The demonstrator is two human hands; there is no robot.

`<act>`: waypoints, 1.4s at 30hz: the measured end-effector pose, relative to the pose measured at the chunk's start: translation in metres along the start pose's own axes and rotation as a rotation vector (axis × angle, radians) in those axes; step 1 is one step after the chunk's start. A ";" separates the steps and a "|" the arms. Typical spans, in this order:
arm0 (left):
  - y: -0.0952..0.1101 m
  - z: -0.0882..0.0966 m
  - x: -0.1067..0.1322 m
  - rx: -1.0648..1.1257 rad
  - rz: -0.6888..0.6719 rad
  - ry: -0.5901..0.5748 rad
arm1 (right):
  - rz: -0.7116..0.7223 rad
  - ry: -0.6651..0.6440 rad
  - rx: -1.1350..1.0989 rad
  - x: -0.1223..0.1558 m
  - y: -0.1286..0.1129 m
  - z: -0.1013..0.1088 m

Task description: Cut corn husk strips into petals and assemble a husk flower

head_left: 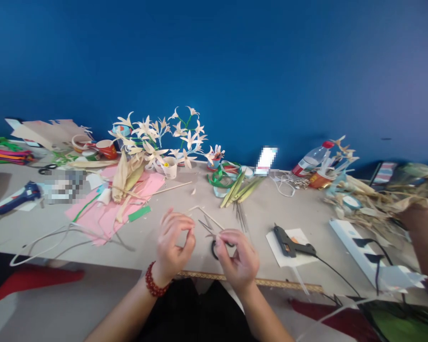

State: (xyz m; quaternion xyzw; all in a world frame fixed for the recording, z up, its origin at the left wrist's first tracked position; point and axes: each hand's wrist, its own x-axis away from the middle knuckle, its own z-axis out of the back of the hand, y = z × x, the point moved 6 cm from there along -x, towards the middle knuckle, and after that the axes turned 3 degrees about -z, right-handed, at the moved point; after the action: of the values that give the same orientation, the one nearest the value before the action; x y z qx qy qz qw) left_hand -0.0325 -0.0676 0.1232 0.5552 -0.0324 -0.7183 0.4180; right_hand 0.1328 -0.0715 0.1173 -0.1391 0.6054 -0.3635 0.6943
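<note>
My left hand (173, 247), with a red bead bracelet at the wrist, hovers over the near edge of the table (39, 232), its fingers curled into a pinch; what they grip is too small to see. My right hand (237, 256) is closed around a pair of small scissors (210, 232), whose blades point up and left toward the left fingertips. Both hands are close together, a few centimetres apart. A thin pale stick (209, 216) lies just beyond them.
A black glue gun (292, 243) rests on white paper to the right, a blue one (19, 197) at far left. Pale husk flowers (164, 135), pink paper (124, 204), green ribbon (223, 175), a bottle (312, 159), dried husks (371, 199) and a power strip (364, 256) crowd the table. Another person's arm (426, 242) is at right.
</note>
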 end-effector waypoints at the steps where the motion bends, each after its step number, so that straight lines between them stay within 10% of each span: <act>1: 0.000 0.000 -0.001 0.007 0.010 -0.014 | -0.008 -0.002 0.001 0.000 0.001 0.000; 6: 0.013 -0.010 -0.008 0.026 -0.047 -0.152 | -0.034 -0.032 0.002 -0.003 0.000 -0.007; 17: 0.000 -0.006 -0.003 -0.030 -0.024 0.013 | -0.051 0.028 -0.020 0.000 0.004 -0.002; 23: 0.007 -0.021 -0.006 0.072 0.039 -0.163 | -0.078 0.013 -0.036 0.001 0.007 -0.006; 42: 0.009 -0.031 -0.010 0.147 0.098 -0.170 | -0.137 0.044 -0.069 0.003 0.013 -0.006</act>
State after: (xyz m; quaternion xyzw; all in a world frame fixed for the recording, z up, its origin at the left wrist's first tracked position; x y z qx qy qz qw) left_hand -0.0009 -0.0542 0.1238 0.5194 -0.1471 -0.7371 0.4065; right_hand 0.1315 -0.0627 0.1055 -0.1957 0.6218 -0.3920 0.6492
